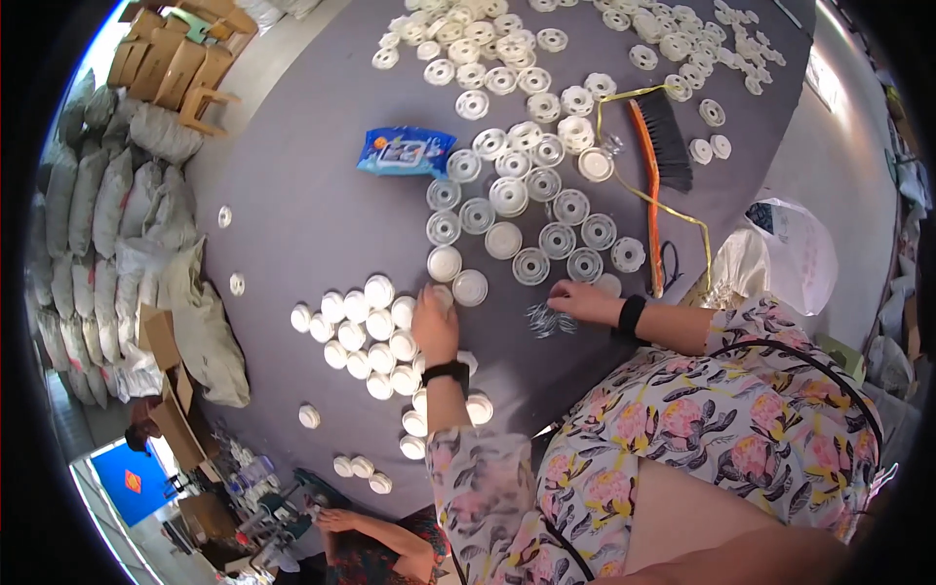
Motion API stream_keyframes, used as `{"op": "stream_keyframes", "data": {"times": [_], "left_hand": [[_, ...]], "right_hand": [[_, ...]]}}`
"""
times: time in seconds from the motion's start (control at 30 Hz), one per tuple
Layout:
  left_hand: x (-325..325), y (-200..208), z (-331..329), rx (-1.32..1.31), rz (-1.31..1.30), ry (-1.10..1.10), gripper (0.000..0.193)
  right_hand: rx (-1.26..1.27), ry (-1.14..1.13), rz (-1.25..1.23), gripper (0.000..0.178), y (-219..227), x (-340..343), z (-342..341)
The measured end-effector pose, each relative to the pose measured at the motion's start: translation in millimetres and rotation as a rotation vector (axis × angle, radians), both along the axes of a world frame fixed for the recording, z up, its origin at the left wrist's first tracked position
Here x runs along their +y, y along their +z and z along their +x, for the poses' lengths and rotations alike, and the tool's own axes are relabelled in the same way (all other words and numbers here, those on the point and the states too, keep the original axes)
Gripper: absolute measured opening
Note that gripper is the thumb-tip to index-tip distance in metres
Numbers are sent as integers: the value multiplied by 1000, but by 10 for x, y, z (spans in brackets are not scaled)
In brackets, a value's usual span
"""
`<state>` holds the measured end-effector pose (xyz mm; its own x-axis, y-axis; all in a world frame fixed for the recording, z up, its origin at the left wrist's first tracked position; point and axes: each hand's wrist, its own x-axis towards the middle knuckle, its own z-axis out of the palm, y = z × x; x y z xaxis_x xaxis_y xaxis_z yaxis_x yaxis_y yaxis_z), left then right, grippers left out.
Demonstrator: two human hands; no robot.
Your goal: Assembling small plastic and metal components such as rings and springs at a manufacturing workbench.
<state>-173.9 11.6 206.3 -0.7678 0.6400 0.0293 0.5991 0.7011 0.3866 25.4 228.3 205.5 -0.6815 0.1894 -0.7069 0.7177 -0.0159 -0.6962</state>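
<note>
My left hand (pixel 436 330) has its fingers curled round a white round plastic part (pixel 443 296), beside a cluster of white domed plastic caps (pixel 378 324). Over a small pile of thin shiny metal pins (pixel 549 322) is my right hand (pixel 588 302), fingertips pinched together at the pile's edge; what lies between them is too small to make out. A pale disc (pixel 607 285) shows partly behind that wrist. Just beyond both hands lie white discs (pixel 470 288) and several translucent ringed wheels (pixel 530 265).
On the grey cloth-covered table (pixel 302 210) lie a blue wipes packet (pixel 406 151), an orange-handled brush (pixel 647 175), yellow strapping (pixel 673 210) and far heaps of wheel parts (pixel 478 39). Sacks (pixel 88 224) are stacked at left. Another person's hand (pixel 338 520) is at the near left.
</note>
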Motion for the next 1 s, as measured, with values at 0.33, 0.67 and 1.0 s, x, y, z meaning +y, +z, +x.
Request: {"op": "stream_keyframes", "data": {"times": [0.33,0.67,1.0], "left_hand": [[999,377,-110,-220,207,93,41],[1507,-69,-323,71,71,-139,47],[708,91,-38,-74,147,-84,50]], "right_hand": [[220,384,411,53,231,61,131],[254,440,325,48,213,194,155],[227,548,243,46,356,171,-65]]}}
